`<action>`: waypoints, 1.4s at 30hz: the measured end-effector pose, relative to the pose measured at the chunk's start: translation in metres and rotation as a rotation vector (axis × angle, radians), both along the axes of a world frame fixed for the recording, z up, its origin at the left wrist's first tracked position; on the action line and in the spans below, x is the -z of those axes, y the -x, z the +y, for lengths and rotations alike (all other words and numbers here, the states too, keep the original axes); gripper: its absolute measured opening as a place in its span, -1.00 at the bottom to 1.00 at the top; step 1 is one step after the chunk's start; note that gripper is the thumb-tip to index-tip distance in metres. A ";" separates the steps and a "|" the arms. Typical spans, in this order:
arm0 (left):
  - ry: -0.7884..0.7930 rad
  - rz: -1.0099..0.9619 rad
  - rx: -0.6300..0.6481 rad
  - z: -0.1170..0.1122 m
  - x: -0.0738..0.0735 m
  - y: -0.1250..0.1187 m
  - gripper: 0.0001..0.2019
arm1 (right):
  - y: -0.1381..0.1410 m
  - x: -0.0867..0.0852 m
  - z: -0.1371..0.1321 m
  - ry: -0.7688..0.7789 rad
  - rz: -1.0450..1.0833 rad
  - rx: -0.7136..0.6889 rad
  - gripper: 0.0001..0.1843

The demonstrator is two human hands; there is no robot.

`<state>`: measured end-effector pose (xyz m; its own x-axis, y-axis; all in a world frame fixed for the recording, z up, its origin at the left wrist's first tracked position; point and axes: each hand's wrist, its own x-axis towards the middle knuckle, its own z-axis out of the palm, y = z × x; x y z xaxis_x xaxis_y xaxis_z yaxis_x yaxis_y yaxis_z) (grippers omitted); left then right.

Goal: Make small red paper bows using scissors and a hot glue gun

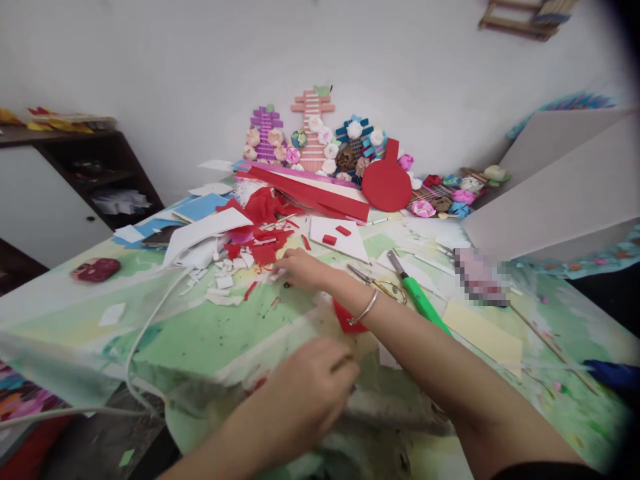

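Note:
My right hand (300, 269) reaches across the table into a heap of red and white paper scraps (253, 250); its fingers lie low and curled on the scraps, and what they hold, if anything, is hidden. A metal bangle sits on that wrist. My left hand (313, 390) is near the table's front edge, fingers curled and pinched on something small I cannot make out. A red paper piece (345, 319) lies under my right wrist.
Scissors (380, 285) and a green-handled cutter (420, 297) lie right of my right arm. A yellow sheet (483, 333), a red paddle shape (386, 183), long red strips (310, 190), paper flower crafts (313, 137), grey boards (555, 180), a white cable (150, 320) and a dark shelf (95, 167) surround the area.

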<state>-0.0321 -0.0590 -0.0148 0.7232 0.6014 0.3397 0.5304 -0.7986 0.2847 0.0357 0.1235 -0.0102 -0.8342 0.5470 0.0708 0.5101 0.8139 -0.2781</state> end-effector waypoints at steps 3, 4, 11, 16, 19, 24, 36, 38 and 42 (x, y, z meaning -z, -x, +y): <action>-0.005 0.007 0.109 -0.008 0.006 -0.021 -0.83 | 0.002 0.003 0.008 0.023 0.014 0.044 -0.79; -0.015 -0.013 0.093 -0.008 0.008 -0.025 -0.82 | -0.002 0.001 0.008 0.026 0.027 0.067 -0.83; -0.212 -0.231 -0.182 0.007 0.027 -0.037 -0.69 | -0.078 -0.031 -0.022 0.013 0.259 0.375 -0.71; -0.147 -0.039 -0.358 0.014 0.047 -0.044 -0.28 | -0.127 -0.014 -0.071 0.141 0.456 0.477 -0.66; -0.139 -0.018 -0.345 0.014 0.051 -0.044 -0.27 | -0.131 0.011 -0.090 -0.007 0.451 0.404 -0.70; -0.164 -0.070 -0.335 0.017 0.049 -0.039 -0.39 | -0.124 0.032 -0.095 -0.208 0.452 0.298 -0.62; -0.136 0.038 -0.202 0.028 0.041 -0.029 -0.51 | -0.131 0.031 -0.094 0.015 0.489 0.522 -0.69; -0.134 0.007 -0.166 0.032 0.039 -0.023 -0.58 | -0.131 0.030 -0.094 0.023 0.481 0.543 -0.70; -0.062 -0.101 -0.196 0.042 0.026 -0.007 -0.71 | -0.130 0.024 -0.092 -0.098 0.502 0.509 -0.76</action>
